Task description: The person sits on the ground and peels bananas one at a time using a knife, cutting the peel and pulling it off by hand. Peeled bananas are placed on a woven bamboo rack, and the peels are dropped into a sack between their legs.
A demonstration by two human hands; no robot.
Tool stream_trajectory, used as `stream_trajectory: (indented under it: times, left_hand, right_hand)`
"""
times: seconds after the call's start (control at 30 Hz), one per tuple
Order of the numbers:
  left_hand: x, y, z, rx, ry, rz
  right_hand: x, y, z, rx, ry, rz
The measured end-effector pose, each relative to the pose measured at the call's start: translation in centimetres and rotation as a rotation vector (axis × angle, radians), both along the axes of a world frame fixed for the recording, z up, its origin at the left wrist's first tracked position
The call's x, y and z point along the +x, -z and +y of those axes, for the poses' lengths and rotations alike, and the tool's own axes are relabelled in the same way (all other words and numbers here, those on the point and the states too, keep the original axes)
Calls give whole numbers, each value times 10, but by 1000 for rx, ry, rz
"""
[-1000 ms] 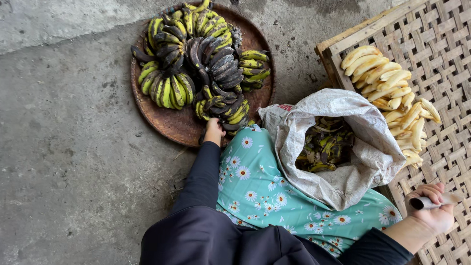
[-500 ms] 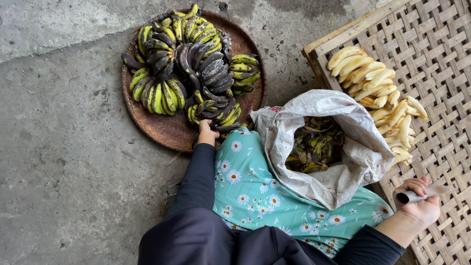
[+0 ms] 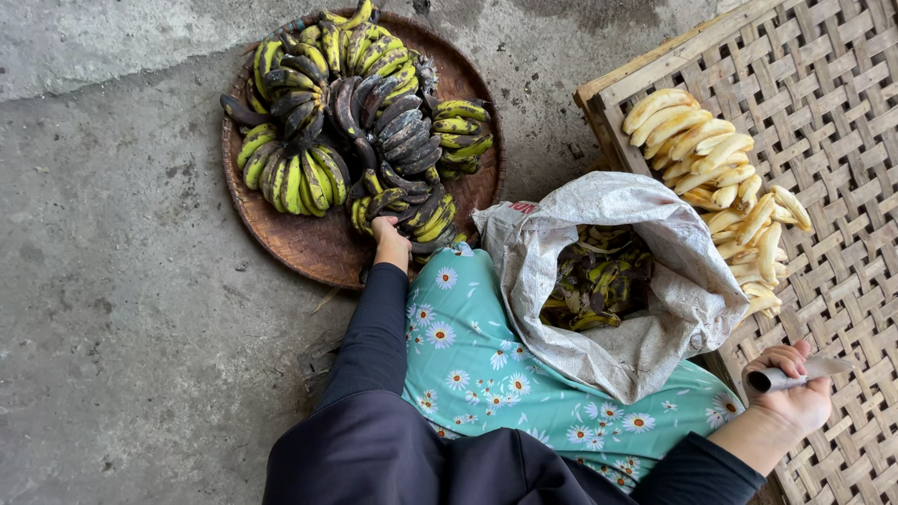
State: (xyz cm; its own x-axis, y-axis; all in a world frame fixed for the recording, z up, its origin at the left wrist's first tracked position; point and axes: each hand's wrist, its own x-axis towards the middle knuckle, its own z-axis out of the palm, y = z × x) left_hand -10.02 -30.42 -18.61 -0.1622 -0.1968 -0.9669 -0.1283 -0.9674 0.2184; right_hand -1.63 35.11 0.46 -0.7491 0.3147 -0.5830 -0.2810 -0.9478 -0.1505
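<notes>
Rough grey concrete floor [image 3: 122, 309] carries a round woven brown tray [image 3: 299, 245] heaped with blackened green-yellow banana bunches [image 3: 360, 122]. At its near edge the left hand [image 3: 389, 238] closes its fingers on one bunch. Well apart, over a woven bamboo mat [image 3: 823, 112] bearing peeled pale bananas [image 3: 720, 178], the right hand [image 3: 793, 393] is wrapped around a small grey-handled knife [image 3: 795, 374].

1. Floor [image 3: 140, 309]: rough grey concrete, stained and pitted, under even daylight.
2. Raised concrete ledge [image 3: 103, 42]: paler band along the floor's far-left edge.
3. Woven bamboo mat [image 3: 832, 112]: wood-framed lattice, right.
</notes>
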Motion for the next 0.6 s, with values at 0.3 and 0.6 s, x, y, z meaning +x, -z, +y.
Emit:
stream_trajectory:
  times: [0.3, 0.6]
  left_hand:
    - [35, -21, 0, 40, 157, -45]
    - [34, -50, 4, -733, 187, 281]
  right_hand:
    - [-2, 3, 4, 27, -69, -5]
    - [1, 8, -2, -78, -167, 116]
